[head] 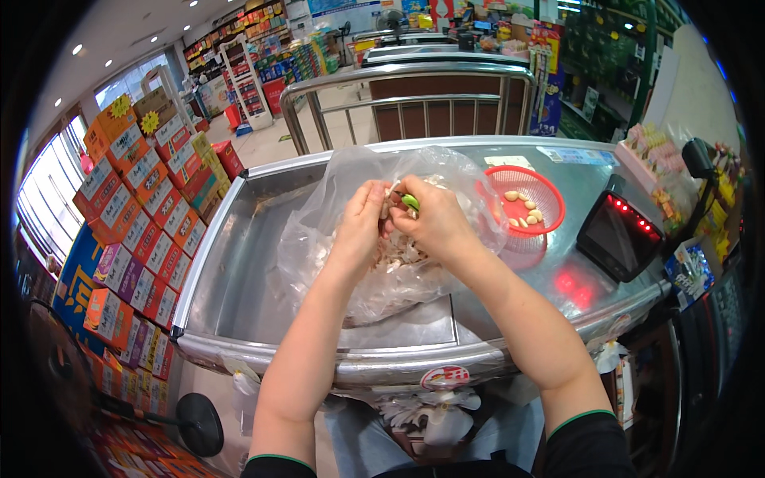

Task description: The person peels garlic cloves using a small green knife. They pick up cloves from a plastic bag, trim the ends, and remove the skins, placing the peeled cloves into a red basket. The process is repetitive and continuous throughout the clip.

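Above an opened clear plastic bag (pixel 311 239), my left hand (pixel 363 218) pinches a garlic clove (pixel 387 206) between thumb and fingers. My right hand (pixel 431 212) grips a small knife with a green handle (pixel 410 202), its blade end close to the clove and mostly hidden by my fingers. Garlic skins and unpeeled garlic (pixel 400 254) fill the bag beneath both hands. Right of the bag stands a red plastic mesh basket (pixel 553 206), holding several peeled garlic cloves (pixel 532 216). The bag and basket rest on a stainless steel checkout counter (pixel 239 287).
A black display with red lit digits (pixel 621 236) stands right of the basket. Packaged snacks (pixel 651 155) line the counter's right end. Stacked product cartons (pixel 143 209) rise on the left. A metal railing (pixel 406 71) runs beyond the counter. Plastic bags (pixel 436 415) hang below the front edge.
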Motion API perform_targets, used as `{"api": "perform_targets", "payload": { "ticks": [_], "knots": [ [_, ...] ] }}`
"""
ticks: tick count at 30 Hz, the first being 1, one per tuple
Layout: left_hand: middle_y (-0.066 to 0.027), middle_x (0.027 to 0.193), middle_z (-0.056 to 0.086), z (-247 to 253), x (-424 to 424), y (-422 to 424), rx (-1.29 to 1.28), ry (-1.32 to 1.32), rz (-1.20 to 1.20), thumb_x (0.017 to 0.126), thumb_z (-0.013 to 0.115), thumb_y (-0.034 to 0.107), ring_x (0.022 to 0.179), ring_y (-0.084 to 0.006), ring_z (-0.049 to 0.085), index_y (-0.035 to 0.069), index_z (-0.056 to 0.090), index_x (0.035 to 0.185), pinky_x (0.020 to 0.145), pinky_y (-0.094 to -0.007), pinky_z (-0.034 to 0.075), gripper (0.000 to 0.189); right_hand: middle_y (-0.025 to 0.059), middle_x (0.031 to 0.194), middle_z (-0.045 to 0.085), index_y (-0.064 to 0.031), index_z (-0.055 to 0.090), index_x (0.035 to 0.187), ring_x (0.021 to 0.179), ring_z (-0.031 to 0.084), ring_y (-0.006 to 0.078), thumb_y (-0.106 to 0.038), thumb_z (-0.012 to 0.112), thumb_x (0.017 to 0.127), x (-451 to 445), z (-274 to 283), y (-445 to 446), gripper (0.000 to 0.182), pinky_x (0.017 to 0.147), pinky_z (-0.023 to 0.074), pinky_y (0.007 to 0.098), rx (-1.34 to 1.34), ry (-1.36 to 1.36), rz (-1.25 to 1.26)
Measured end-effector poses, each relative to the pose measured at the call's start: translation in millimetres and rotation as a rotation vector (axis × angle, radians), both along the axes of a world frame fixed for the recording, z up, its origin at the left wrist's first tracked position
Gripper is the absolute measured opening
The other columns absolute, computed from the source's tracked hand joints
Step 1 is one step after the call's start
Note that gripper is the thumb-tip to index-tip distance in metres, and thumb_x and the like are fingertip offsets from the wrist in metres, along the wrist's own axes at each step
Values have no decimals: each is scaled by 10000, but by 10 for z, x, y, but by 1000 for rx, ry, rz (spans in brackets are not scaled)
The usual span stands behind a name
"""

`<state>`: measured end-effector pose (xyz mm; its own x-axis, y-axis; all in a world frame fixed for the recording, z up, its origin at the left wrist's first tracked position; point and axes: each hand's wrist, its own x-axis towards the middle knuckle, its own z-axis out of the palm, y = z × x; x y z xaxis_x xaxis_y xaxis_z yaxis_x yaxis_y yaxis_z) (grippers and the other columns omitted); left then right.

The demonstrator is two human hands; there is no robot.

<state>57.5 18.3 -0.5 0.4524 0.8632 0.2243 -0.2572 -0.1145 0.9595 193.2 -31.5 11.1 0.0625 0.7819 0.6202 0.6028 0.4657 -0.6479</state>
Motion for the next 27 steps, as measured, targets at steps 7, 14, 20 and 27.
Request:
{"api": "perform_targets", "payload": {
  "ticks": [7,14,20,27],
  "knots": [
    [13,779,573,-23,-8,31,-49,-57,-68,1035,433,298,617,-48,497,67,558,1109,528,-184,404,274,203,813,667,-4,611,930,766,653,379,-89,685,771,-35,-14,-32,195,682,505,439,-7,-7,-54],
    [16,807,570,15,-7,8,81,6,-30,1032,433,272,660,-38,487,53,558,1118,597,-181,415,266,180,763,667,-38,655,944,711,667,344,-97,664,797,-88,62,-93,159,632,511,406,-38,-14,-61],
    [19,782,533,10,6,2,79,-13,-76,1042,399,247,650,-44,453,54,548,1100,586,-198,392,250,196,726,651,-22,645,893,679,655,355,-94,650,784,-107,52,-96,130,615,505,413,46,-84,-119],
    [9,796,528,-45,53,0,47,-31,-110,1047,373,247,652,-52,457,63,518,1095,569,-209,385,240,206,702,632,20,590,834,646,634,371,-72,626,754,-119,66,-114,128,593,484,434,46,-126,-151]
  ]
}}
